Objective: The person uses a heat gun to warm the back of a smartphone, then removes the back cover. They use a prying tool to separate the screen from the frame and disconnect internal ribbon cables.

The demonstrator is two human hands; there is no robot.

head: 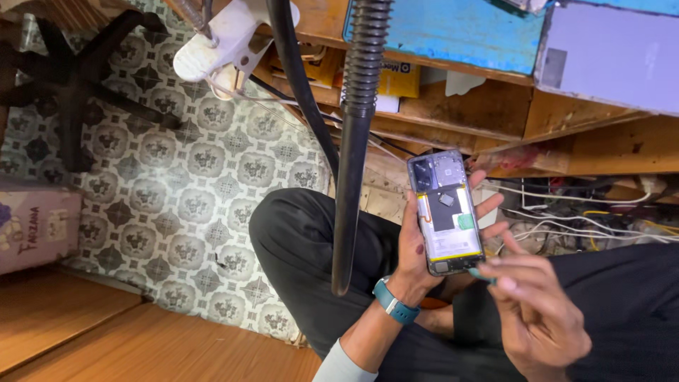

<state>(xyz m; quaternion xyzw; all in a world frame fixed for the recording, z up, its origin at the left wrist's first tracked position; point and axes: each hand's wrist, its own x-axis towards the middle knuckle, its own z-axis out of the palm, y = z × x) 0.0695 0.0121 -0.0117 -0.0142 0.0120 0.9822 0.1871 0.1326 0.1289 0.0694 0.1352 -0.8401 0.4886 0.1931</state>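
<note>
My left hand (pixel 414 258), with a teal watch band (pixel 395 302) on its wrist, grips an opened smartphone (pixel 445 212) upright over my lap. The phone's back cover is off, so its battery, camera module and inner boards show. My thumb lies along the phone's left edge and my fingers wrap its right edge. My right hand (pixel 541 315) is just below and right of the phone. It pinches a small teal tool (pixel 482 276) whose tip touches the phone's bottom right corner.
A black corrugated hose (pixel 353 141) and a black cable hang just left of the phone. A wooden bench (pixel 509 113) with a blue mat (pixel 453 28), a grey panel (pixel 615 56) and tangled wires (pixel 587 219) lies beyond. Patterned floor (pixel 177 177) and a white clamp (pixel 226 39) are at the left.
</note>
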